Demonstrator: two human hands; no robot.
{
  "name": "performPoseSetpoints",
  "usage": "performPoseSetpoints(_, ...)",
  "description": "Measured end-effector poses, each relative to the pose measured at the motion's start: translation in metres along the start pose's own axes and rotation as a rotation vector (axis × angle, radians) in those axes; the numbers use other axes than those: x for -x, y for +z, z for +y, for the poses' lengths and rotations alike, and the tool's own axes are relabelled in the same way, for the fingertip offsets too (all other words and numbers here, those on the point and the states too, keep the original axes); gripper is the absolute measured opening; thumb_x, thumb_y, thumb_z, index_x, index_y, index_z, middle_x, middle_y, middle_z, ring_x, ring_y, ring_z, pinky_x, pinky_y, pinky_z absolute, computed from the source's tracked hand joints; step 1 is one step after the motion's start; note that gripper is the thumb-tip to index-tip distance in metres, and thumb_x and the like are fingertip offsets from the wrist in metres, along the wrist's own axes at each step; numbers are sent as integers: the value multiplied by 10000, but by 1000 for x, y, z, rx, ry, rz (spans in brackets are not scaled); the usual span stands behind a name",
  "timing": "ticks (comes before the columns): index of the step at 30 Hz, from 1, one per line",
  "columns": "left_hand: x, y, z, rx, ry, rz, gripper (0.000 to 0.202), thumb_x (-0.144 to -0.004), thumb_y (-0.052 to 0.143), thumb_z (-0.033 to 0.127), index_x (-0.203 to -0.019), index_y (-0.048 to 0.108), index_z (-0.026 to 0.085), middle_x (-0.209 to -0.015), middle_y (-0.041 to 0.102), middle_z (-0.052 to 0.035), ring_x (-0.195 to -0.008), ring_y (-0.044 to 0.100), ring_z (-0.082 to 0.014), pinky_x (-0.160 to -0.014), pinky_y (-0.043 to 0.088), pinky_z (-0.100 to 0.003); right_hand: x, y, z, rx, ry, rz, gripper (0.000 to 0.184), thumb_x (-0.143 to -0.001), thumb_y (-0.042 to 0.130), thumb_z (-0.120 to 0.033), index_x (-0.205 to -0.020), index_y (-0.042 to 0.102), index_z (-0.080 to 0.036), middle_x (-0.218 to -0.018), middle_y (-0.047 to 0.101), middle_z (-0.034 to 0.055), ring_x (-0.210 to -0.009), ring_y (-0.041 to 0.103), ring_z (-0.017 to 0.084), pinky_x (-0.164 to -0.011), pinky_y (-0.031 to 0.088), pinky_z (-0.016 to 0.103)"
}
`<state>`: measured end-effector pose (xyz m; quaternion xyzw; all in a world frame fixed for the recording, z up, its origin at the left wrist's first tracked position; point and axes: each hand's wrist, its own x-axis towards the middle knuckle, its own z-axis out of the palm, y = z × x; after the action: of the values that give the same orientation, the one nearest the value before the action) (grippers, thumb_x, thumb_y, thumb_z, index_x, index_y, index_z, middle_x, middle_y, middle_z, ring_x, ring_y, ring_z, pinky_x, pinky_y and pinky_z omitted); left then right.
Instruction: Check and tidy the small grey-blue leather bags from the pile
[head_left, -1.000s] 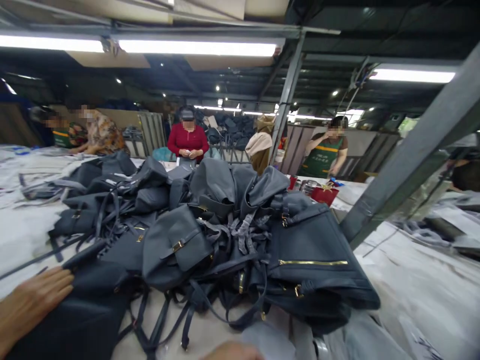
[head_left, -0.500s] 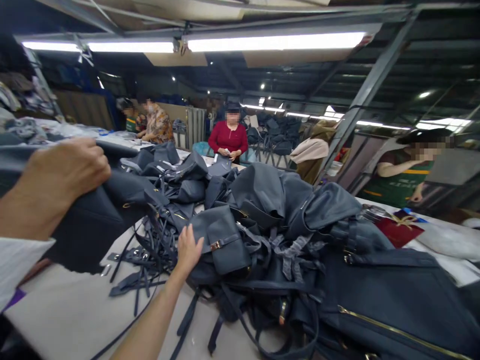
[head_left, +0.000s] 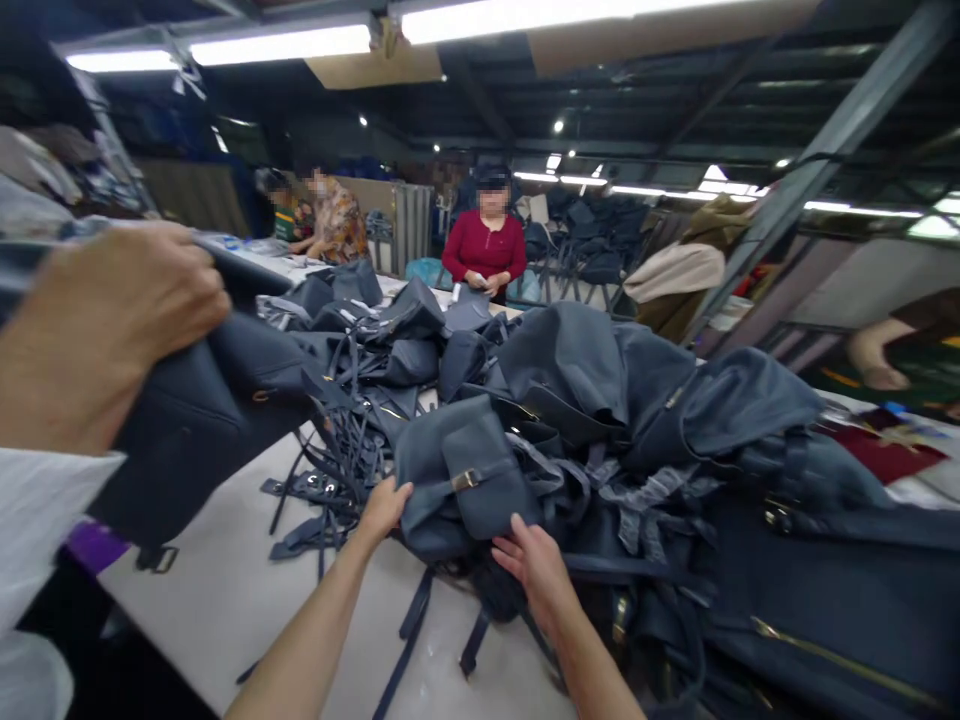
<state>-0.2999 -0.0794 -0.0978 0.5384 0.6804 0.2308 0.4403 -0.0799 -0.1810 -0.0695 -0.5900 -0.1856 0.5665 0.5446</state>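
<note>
A dark blue leather-look backpack [head_left: 427,500] with a buckled front pocket lies at the near edge of the pile. My left hand [head_left: 386,510] grips its left side, thumb on the front and the other fingers partly hidden. At the lower right corner of the pocket is my right hand [head_left: 536,565], with its upper digit on the front and its fingers at the bottom edge. Loose straps [head_left: 412,625] hang below the backpack onto the table.
A co-worker's hand [head_left: 142,300] with a white sleeve holds up another dark blue bag [head_left: 184,430] close on my left. More bags [head_left: 570,350] and straps [head_left: 352,430] are heaped across the pale table [head_left: 247,590]. A person in red [head_left: 486,245] works opposite.
My right hand has come into view and taken hold of the backpack's lower right corner. My left hand stays on its left side. The view has tilted down and swung left.
</note>
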Motion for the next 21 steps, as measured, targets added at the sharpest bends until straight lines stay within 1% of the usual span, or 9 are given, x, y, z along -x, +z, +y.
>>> performPoseSetpoints(5, 62, 4, -33, 186, -184, -94, 163, -939, 441, 183, -1016, 575, 131, -801, 735, -50, -729, 713, -184, -670, 591, -298, 18, 20, 21, 111, -99, -5, 276, -742, 649, -441, -853, 548, -209, -799, 576, -25, -698, 584, 121, -650, 600, 289)
performPoseSetpoints(6, 73, 8, -43, 363, -312, -60, 102, -899, 502, 156, -951, 589, 142, -741, 730, -27, -682, 708, -179, -658, 592, -293, 26, 18, 27, 149, -109, -16, 244, -753, 631, -405, -879, 569, -206, -815, 593, -24, -696, 583, 117, -637, 593, 272)
performPoseSetpoints(8, 96, 18, -62, 567, -471, -100, 80, -870, 540, 121, -911, 601, 152, -705, 725, -4, -655, 706, -169, -631, 592, -268, 49, 4, 43, 240, -103, -64, 250, -767, 601, -348, -976, 613, -212, -875, 652, -15, -728, 616, 129, -614, 573, 247)
performPoseSetpoints(10, 117, 30, -77, 647, -561, -130, 97, -864, 535, 75, -902, 604, 131, -737, 739, -26, -667, 714, -171, -637, 600, -263, 82, -29, 60, 363, -64, -79, 233, -778, 572, -318, -975, 643, -218, -845, 689, -8, -722, 650, 151, -594, 545, 240)
performPoseSetpoints(12, 132, 40, -84, 656, -580, -126, 114, -843, 548, 25, -903, 600, 108, -750, 745, -49, -657, 716, -175, -626, 606, -263, 116, -78, 79, 530, -25, 4, 163, -818, 519, -307, -829, 649, -209, -723, 683, 0, -701, 660, 170, -640, 517, 258)
performPoseSetpoints(14, 141, 47, -83, 646, -575, -113, 144, -820, 566, -14, -910, 597, 94, -742, 746, -54, -630, 714, -176, -603, 607, -261, 148, -136, 97, 721, 16, 185, 194, -848, 488, -305, -720, 602, -213, -713, 670, 26, -749, 654, 203, -733, 491, 301)
performPoseSetpoints(17, 151, 55, -71, 621, -603, -168, 106, -850, 555, 5, -912, 604, 75, -759, 750, -87, -646, 724, -191, -615, 612, -270, 186, -212, 125, 966, 152, 470, 148, -830, 474, -218, -727, 579, -206, -770, 671, 104, -837, 665, 287, -753, 463, 358)
performPoseSetpoints(19, 158, 60, -64, 588, -644, -272, 80, -894, 536, 74, -901, 614, 58, -793, 752, -143, -703, 736, -214, -635, 609, -267, 202, -243, 145, 1066, 218, 597, 145, -840, 451, -191, -836, 596, -192, -911, 673, 153, -903, 668, 314, -737, 461, 360)
performPoseSetpoints(21, 162, 65, -63, 548, -675, -355, 144, -918, 521, 137, -879, 625, 46, -832, 748, -190, -748, 738, -222, -643, 597, -249, 208, -260, 165, 1126, 253, 665, 159, -854, 447, -197, -915, 593, -180, -995, 655, 177, -915, 674, 324, -705, 459, 355)
